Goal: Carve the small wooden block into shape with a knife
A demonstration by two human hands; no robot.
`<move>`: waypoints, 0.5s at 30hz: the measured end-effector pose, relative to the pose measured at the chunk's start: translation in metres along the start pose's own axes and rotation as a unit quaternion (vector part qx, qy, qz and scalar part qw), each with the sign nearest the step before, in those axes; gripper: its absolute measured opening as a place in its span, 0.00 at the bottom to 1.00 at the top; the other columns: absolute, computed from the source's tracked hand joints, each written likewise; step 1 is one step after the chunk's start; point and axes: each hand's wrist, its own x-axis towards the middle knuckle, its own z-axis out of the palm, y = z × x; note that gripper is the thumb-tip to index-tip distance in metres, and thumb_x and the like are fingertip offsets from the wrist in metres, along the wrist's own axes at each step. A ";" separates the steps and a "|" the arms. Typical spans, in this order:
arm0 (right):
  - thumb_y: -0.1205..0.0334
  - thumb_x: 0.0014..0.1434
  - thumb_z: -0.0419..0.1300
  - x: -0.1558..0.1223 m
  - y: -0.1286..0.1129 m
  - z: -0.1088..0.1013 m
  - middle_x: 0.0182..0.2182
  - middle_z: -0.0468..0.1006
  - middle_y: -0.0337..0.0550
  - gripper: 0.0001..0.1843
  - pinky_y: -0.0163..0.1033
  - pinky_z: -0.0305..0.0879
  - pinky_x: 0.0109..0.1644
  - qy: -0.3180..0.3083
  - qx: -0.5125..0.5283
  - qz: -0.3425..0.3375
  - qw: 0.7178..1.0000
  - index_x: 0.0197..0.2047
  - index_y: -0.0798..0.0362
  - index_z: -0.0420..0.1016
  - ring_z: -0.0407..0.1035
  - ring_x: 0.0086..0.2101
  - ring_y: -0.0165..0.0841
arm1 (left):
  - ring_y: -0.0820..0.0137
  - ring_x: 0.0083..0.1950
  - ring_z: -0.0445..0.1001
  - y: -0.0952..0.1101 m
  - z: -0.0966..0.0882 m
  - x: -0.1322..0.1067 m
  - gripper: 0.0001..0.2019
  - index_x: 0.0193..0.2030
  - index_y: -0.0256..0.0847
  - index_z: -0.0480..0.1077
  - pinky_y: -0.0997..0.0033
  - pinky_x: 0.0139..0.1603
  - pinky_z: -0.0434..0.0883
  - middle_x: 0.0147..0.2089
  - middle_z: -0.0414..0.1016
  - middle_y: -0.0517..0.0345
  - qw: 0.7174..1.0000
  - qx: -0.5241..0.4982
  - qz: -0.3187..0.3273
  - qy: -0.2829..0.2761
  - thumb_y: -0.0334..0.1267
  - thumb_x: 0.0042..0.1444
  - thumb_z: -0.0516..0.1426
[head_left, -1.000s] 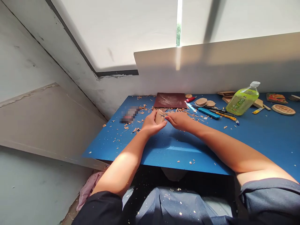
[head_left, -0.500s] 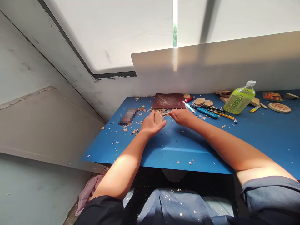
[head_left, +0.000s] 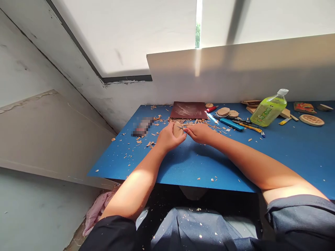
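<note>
1. In the head view, the person's left hand (head_left: 169,137) is closed around a rounded piece of pale wood (head_left: 178,129), so this grip is clamped on the wood. The wood stays in front of the person, between the two hands, above the near part of the blue bench (head_left: 209,164).
2. The right hand (head_left: 200,134) has its fingers pinched together on a small knife (head_left: 180,127). Only the thin metal blade can be seen, because the fingers hide the handle. The blade is against the wood, and the two hands are just beside each other.
3. Many wood shavings (head_left: 157,120) lie on the bench around the hands. Behind the hands there is a dark red sheet of sandpaper (head_left: 188,110), and to the left is a blurred object (head_left: 142,127), too unclear to name.
4. To the right of the hands lie two wooden discs (head_left: 223,111), a blue utility knife (head_left: 231,124) and a yellow utility knife (head_left: 248,128). Further right stands a green plastic bottle (head_left: 268,113) with a white cap.
5. At the far right of the bench lies a round carved wooden plate (head_left: 311,120). Below the left edge of the bench, a pink cloth (head_left: 98,209) can be seen.
</note>
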 end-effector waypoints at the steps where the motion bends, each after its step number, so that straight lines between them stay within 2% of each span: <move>1: 0.40 0.82 0.37 0.000 -0.001 -0.001 0.52 0.87 0.51 0.34 0.41 0.62 0.45 0.001 -0.010 0.007 1.000 0.52 0.49 0.79 0.80 0.48 0.44 | 0.53 0.46 0.82 0.000 0.000 0.000 0.27 0.56 0.45 0.73 0.61 0.43 0.72 0.49 0.84 0.47 1.000 0.003 -0.001 0.002 0.59 0.57 0.69; 6: 0.37 0.81 0.34 0.000 -0.006 -0.009 0.49 0.88 0.57 0.38 0.43 0.65 0.46 0.005 -0.072 0.051 0.996 0.55 0.51 0.79 0.82 0.46 0.48 | 0.51 0.46 0.81 0.000 0.001 0.006 0.28 0.52 0.46 0.73 0.60 0.42 0.70 0.49 0.84 0.46 0.999 0.018 -0.041 -0.010 0.61 0.54 0.71; 10: 0.36 0.80 0.34 0.002 -0.005 -0.005 0.47 0.87 0.63 0.39 0.46 0.67 0.48 0.026 -0.137 0.083 0.987 0.58 0.54 0.79 0.83 0.46 0.52 | 0.53 0.42 0.80 -0.002 0.004 0.010 0.27 0.49 0.46 0.73 0.61 0.40 0.69 0.45 0.83 0.47 0.998 0.011 -0.062 -0.009 0.62 0.53 0.71; 13: 0.38 0.81 0.35 0.005 0.004 0.000 0.47 0.87 0.67 0.39 0.47 0.68 0.48 0.052 -0.158 0.116 0.979 0.57 0.57 0.79 0.84 0.46 0.53 | 0.53 0.43 0.80 -0.007 0.005 0.012 0.28 0.49 0.46 0.74 0.61 0.41 0.70 0.46 0.83 0.47 0.998 -0.005 -0.061 -0.004 0.62 0.51 0.72; 15: 0.39 0.81 0.35 0.007 0.015 0.001 0.45 0.87 0.67 0.39 0.46 0.68 0.46 0.059 -0.151 0.155 0.974 0.56 0.59 0.79 0.84 0.45 0.52 | 0.53 0.43 0.80 -0.009 0.005 0.011 0.28 0.51 0.46 0.74 0.61 0.41 0.70 0.47 0.83 0.47 0.998 -0.016 -0.062 -0.003 0.61 0.52 0.72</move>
